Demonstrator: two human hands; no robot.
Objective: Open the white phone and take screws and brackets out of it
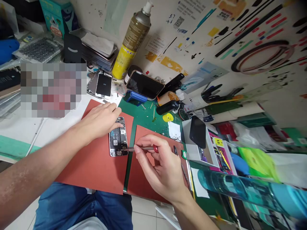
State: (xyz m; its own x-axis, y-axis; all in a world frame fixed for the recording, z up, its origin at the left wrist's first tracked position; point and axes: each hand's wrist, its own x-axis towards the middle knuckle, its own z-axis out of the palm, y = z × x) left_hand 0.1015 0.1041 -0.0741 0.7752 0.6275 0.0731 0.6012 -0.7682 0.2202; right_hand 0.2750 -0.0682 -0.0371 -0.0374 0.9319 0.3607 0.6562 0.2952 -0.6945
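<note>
An opened phone [118, 138] lies face up on the left red mat [96, 166], its battery and inner boards showing. My left hand [99, 119] rests flat over the phone's top end, fingers together, pressing it down. My right hand [159, 166] pinches a thin screwdriver [141, 148] with a red collar. The tool lies almost level, and its tip touches the phone's lower right edge.
A second red mat [146, 179] and a green cutting mat [144, 116] lie to the right. Behind stand a spray can [131, 41], a phone on a blue stand [144, 85], a removed screen [103, 85] and a black bottle [168, 107]. A white parts box [199, 143] sits right.
</note>
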